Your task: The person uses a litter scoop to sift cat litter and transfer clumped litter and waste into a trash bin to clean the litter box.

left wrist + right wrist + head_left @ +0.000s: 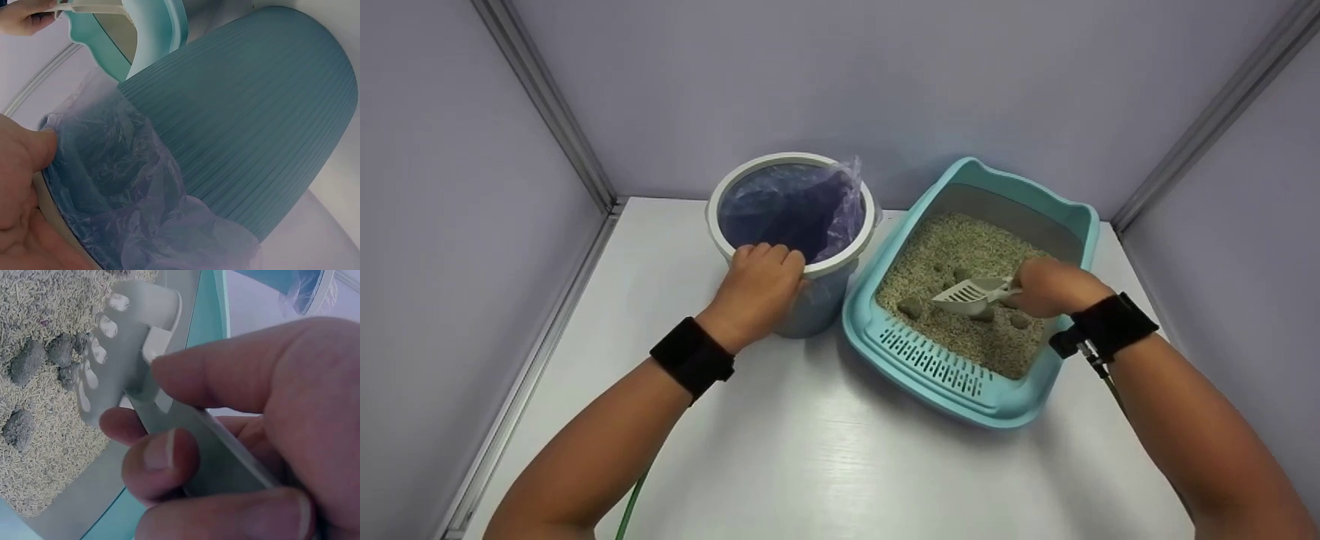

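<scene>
My right hand (1054,286) grips a pale grey slotted litter scoop (966,295) by its handle, over the litter in a turquoise litter box (877,281). In the right wrist view, the thumb and fingers wrap the scoop's handle (225,458), and its slotted head overlaps the litter (50,467). Several dark clumps (28,363) lie in that litter. My left hand (765,285) holds the near rim of a blue trash bin (814,304), fingers over the edge and thumb outside. A translucent purple bag (118,163) lines the bin and hangs over its rim.
Bin and litter box stand side by side on a white table (780,450). Pale walls (885,82) enclose the back and both sides. A slotted step (934,364) forms the box's near end. A green cable (631,502) hangs by the left forearm.
</scene>
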Tool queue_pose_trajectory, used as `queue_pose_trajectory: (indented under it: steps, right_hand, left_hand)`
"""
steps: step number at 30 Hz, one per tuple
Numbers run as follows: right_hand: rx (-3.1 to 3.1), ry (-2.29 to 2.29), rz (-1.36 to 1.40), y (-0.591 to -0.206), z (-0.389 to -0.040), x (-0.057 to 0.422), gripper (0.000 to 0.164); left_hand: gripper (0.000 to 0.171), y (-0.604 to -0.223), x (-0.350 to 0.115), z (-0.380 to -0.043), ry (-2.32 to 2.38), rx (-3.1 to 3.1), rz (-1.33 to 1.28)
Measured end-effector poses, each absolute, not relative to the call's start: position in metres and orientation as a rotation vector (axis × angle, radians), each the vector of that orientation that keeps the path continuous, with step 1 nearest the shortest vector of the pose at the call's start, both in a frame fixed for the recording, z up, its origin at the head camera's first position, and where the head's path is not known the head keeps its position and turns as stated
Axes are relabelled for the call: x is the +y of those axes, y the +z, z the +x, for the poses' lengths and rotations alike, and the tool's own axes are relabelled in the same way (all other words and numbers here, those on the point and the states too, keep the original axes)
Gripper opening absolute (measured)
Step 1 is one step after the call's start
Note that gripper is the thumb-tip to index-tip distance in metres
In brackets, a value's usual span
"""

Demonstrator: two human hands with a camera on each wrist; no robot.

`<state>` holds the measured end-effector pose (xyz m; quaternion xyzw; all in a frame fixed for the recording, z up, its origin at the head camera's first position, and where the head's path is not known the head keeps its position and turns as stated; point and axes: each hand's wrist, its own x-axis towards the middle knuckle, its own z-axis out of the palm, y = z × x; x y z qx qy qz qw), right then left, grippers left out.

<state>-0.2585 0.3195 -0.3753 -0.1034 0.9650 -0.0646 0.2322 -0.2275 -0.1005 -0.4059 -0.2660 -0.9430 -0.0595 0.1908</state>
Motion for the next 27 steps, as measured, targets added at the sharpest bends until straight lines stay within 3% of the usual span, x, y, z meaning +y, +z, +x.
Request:
queue_pose_trajectory:
  steps: [11, 20, 27]
  right_hand:
    - [2.726, -0.013, -0.225, -0.354, -0.255, 0.325, 0.015]
    - [2.582, -0.014, -0.164, -0.353, -0.27, 0.319, 0.035]
    - [2.531, -0.099, -0.12, -0.376, -0.283, 0.325, 0.038]
  left_hand:
    - [0.021, -0.405, -0.103, -0.229, -0.148, -2.591, -0.753]
    - [0.023, -0.405, -0.103, -0.229, -0.141, -2.584, -0.746]
    - [0.023, -0.407, -0.1, -0.229, -0.149, -2.595, -0.762]
